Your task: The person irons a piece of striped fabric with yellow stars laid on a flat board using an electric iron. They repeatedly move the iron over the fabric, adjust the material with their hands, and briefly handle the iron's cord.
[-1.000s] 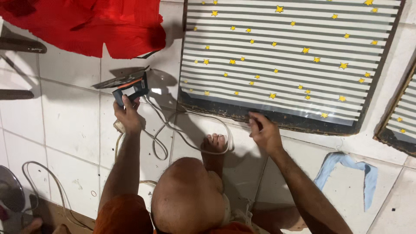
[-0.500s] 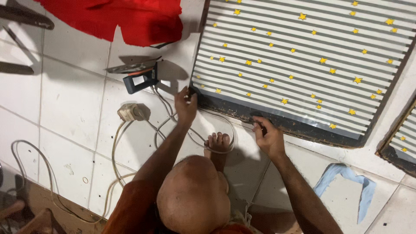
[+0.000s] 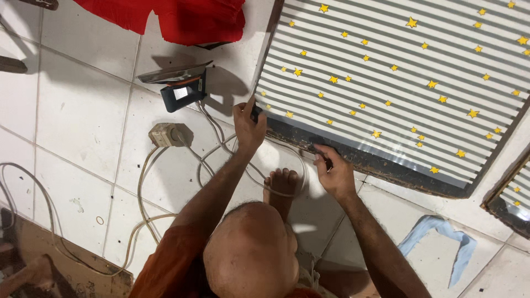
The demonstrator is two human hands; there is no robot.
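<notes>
A large panel (image 3: 397, 72) lies on the tiled floor, covered in grey-and-white striped sheet with yellow stars, on a dark wooden frame (image 3: 381, 165). My left hand (image 3: 248, 126) grips the panel's near left corner. My right hand (image 3: 334, 175) pinches the frame's near edge, a little further right. A clothes iron (image 3: 179, 88) rests on the floor to the left of my left hand, free of both hands. Its cord runs past a beige plug socket (image 3: 165, 134). My bare foot (image 3: 282, 182) sits between my two arms.
White cables (image 3: 141, 193) loop over the tiles at left and under my arms. A red cloth (image 3: 182, 19) lies at the top. A blue cloth strip (image 3: 441, 243) lies at lower right. The corner of a second striped panel (image 3: 510, 198) shows at the right edge.
My left hand let go of the iron, which now lies on the floor, and moved right to the panel's corner. My right hand stayed on the frame's near edge.
</notes>
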